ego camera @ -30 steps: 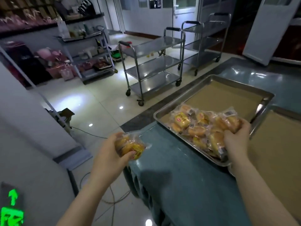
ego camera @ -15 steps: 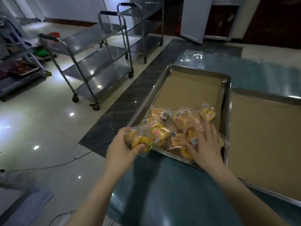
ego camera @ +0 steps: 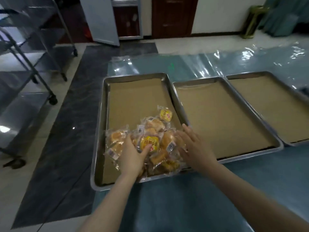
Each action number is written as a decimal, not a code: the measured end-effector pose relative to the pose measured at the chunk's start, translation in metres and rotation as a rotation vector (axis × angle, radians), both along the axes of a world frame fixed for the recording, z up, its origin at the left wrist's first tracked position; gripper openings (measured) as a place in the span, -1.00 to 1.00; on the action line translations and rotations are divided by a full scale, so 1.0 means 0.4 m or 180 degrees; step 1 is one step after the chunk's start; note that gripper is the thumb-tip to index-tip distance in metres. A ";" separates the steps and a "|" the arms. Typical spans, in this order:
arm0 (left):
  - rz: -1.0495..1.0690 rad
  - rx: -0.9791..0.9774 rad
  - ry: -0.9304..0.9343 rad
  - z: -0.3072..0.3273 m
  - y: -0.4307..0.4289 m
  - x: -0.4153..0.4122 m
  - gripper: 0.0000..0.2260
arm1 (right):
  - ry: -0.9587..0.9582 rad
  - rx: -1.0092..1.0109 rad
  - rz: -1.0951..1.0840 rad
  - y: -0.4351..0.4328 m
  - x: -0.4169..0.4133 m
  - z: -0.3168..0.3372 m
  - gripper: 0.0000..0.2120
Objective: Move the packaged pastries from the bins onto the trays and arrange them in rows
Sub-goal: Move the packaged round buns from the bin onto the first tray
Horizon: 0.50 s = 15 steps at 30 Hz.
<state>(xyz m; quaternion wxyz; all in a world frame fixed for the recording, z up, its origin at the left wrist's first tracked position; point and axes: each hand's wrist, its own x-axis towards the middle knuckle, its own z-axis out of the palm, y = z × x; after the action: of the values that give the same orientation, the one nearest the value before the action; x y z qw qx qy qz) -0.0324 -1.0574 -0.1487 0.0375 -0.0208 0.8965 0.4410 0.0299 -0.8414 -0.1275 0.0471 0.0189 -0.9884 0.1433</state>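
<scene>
Step, by my read: pastries dumped on a tray, sorting into rows not yet begun.

Desk (ego camera: 184,201): blue-green top, with glossy, wrinkled clear film toward the far edge. Three trays sat side by side across it. The left tray (ego camera: 99,131) was at the desk's left edge, the middle tray (ego camera: 197,79) touched it, and the right tray (ego camera: 250,74) ran toward the right edge. All were shallow rectangular steel with rounded corners and raised rims, each lined with a flat brown paper sheet (ego camera: 138,97). The middle and right trays held paper only.

Pile of pastries (ego camera: 155,126): it lay at the near end of the left tray, heaped and overlapping, with no rows. They were golden, soft-looking buns in crinkly clear wrappers, some with round yellow labels or white barcode stickers. No bins in view.

Left hand (ego camera: 132,156): it lay on the pile's left side with the thumb against a yellow-label packet (ego camera: 149,143). I couldn't tell whether it pinched a packet. Right hand (ego camera: 194,146): fingers straight and spread, flat against the pile's right side and holding nothing. The two hands were apart, bracketing the heap.

One loose packet (ego camera: 165,114) sat just beyond the pile.

Next move likely calls for spreading the heap, then lifting packets one at a time toward the tray's far end. The slick wrappers may slide.
</scene>
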 end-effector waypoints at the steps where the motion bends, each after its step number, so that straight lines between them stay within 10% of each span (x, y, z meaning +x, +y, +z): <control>1: -0.0013 -0.0115 -0.0025 -0.003 0.011 -0.012 -0.14 | -0.0020 0.0005 -0.0065 0.005 -0.004 0.007 -0.51; 7: -0.0221 -0.0565 0.0146 0.016 0.011 -0.061 0.04 | -0.0163 -0.0095 -0.0272 0.012 -0.022 0.033 -0.45; 15: -0.1219 -0.1223 0.1077 0.139 0.065 -0.039 -0.30 | -0.0090 -0.0494 -0.0283 0.014 -0.052 0.106 -0.39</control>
<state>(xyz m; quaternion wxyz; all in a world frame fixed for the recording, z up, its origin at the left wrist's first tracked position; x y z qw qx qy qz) -0.0480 -1.0314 -0.0930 -0.0343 0.2152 0.9445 0.2458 0.0090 -0.8356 -0.0853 0.0409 -0.0307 -0.9747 0.2175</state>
